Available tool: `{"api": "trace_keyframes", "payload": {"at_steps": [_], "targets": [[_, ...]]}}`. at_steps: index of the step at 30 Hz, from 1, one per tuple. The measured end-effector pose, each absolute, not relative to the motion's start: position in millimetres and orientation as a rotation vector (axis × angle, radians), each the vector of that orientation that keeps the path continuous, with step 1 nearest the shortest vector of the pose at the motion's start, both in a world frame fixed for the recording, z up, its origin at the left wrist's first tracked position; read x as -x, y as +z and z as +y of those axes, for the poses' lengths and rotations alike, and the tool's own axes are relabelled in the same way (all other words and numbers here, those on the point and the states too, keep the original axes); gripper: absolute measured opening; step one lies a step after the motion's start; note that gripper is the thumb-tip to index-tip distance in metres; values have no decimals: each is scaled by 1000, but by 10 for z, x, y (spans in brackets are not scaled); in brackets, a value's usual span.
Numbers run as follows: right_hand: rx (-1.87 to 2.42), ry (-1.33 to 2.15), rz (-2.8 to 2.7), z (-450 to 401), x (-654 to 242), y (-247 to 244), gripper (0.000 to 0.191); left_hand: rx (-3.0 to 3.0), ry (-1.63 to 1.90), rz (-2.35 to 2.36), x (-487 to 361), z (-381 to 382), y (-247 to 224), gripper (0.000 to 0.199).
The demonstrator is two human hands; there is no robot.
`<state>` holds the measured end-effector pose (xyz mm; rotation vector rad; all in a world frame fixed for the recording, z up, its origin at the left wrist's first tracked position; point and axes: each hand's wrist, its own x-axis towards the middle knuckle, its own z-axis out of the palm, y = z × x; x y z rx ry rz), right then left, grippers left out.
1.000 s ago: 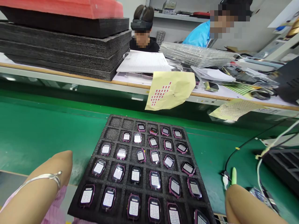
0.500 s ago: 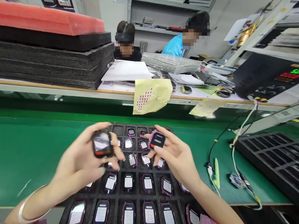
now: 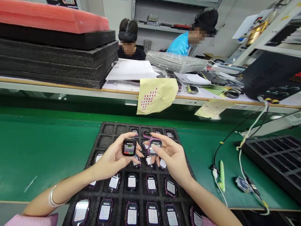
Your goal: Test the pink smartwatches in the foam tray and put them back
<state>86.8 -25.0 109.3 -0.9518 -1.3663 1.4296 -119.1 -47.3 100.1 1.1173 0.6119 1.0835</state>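
My left hand (image 3: 119,153) holds a black square watch (image 3: 129,147) with its lit screen facing up, over the middle of a black foam tray (image 3: 109,128). Close to its right, my right hand (image 3: 171,153) grips a purple-framed watch (image 3: 155,146), the thumb lying on its screen. The two watches are apart. Beneath both hands the tray's compartments carry several purple-edged watches with lit screens, such as one (image 3: 132,182) below the hands. Some compartments at the tray's far left hold no watch. My hands hide part of the middle rows.
Foam trays (image 3: 47,59) with a pink foam sheet (image 3: 54,18) are stacked on the shelf at left. A yellow sheet (image 3: 157,95) hangs from the shelf edge. Cables, a green tool (image 3: 222,175) and another black tray (image 3: 277,157) lie at right. Two people are behind the shelf.
My left hand has moved right with the black watch, close to my right hand. The right thumb now lies across the purple watch's screen. The view has shifted slightly.
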Motion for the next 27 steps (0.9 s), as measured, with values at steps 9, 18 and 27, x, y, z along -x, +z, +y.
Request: {"api": "trace_keyframes", "payload": {"at_steps": [9, 18, 27], "targets": [[790, 1584, -1379, -268, -889, 1100, 44, -1102, 1099, 602, 1175, -462, 985, 36], [805, 1588, -1322, -303, -838, 1105, 54, -1112, 1115, 563, 1193, -481, 978, 61], [777, 1576, -1287, -248, -889, 1054, 33, -1123, 1112, 598, 1196, -475, 963, 56]]}}
